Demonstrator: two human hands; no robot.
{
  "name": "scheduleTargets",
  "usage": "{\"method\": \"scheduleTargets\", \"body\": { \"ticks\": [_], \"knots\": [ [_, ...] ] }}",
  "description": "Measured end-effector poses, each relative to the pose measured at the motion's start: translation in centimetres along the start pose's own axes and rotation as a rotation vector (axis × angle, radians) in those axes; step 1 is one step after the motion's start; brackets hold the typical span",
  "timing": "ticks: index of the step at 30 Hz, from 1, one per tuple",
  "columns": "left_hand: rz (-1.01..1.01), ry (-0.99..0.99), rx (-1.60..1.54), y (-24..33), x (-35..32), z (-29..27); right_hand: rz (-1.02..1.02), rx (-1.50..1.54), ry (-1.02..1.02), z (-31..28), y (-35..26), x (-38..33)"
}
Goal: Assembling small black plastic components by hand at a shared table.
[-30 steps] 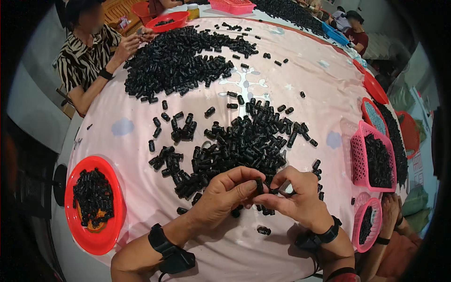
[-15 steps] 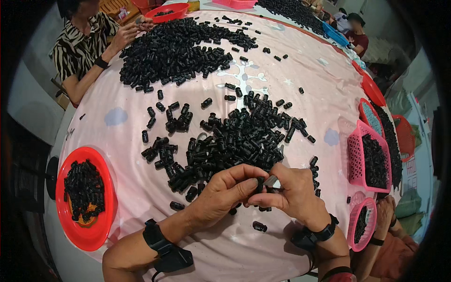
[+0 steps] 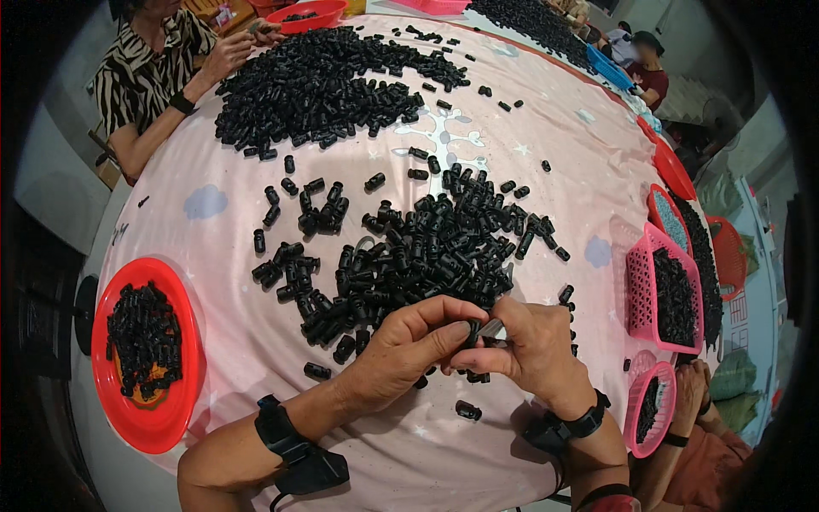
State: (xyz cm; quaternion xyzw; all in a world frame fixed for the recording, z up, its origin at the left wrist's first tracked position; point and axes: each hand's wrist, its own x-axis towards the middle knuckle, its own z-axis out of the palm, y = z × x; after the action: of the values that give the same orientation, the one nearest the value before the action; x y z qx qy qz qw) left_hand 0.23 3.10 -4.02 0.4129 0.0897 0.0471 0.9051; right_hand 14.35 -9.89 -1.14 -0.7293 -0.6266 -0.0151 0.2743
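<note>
My left hand (image 3: pixel 415 343) is closed, pinching a small black plastic cord lock (image 3: pixel 472 334) between thumb and forefinger. Close against it, my right hand (image 3: pixel 537 354) grips a flat, silvery metal tool (image 3: pixel 493 329); the fingers hide most of it, so its exact kind does not show. The two hands nearly touch, over the near edge of a loose heap of black cord locks (image 3: pixel 426 247). One single cord lock (image 3: pixel 468 410) lies on the cloth just below my hands.
A red plate (image 3: pixel 194 367) of cord locks is at left. A larger black heap (image 3: pixel 316 94) lies far off, beside a person in a striped shirt (image 3: pixel 162 72). Pink baskets (image 3: pixel 634 299) of black parts line the right edge, near another person's hands (image 3: pixel 689 401). The pink cloth (image 3: pixel 247 358) covers the table.
The whole view has shifted slightly, so the table and plate sit a little further left. Both hands keep nearly the same grip, and the metal tool is tilted a little differently.
</note>
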Motion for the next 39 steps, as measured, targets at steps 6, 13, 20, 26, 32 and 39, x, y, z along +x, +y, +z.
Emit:
{"method": "scheduleTargets", "body": {
  "ticks": [6, 13, 20, 26, 32, 39],
  "knots": [
    [0.008, 0.007, 0.012, -0.1, 0.0, 0.0, -0.021, -0.079, -0.003, -0.3, -0.3, 0.2],
    [0.001, 0.014, -0.009, -0.1, 0.0, 0.0, -0.009, -0.072, 0.015, -0.1, -0.2, 0.1],
    [0.005, 0.024, 0.022, -0.1, 0.0, 0.1, -0.032, -0.142, -0.009, -0.3, -0.3, 0.2],
    [-0.002, 0.022, 0.034, -0.1, -0.2, 0.0, -0.016, -0.056, -0.018, -0.3, -0.1, -0.1],
    [0.025, 0.000, -0.041, -0.5, -0.1, -0.6, 0.070, 0.211, 0.027, -0.1, -0.9, -0.1],
    [0.094, 0.027, -0.010, -0.5, -0.1, -0.5, -0.008, 0.271, 0.036, -1.1, -1.2, 0.4]
  ]
}}
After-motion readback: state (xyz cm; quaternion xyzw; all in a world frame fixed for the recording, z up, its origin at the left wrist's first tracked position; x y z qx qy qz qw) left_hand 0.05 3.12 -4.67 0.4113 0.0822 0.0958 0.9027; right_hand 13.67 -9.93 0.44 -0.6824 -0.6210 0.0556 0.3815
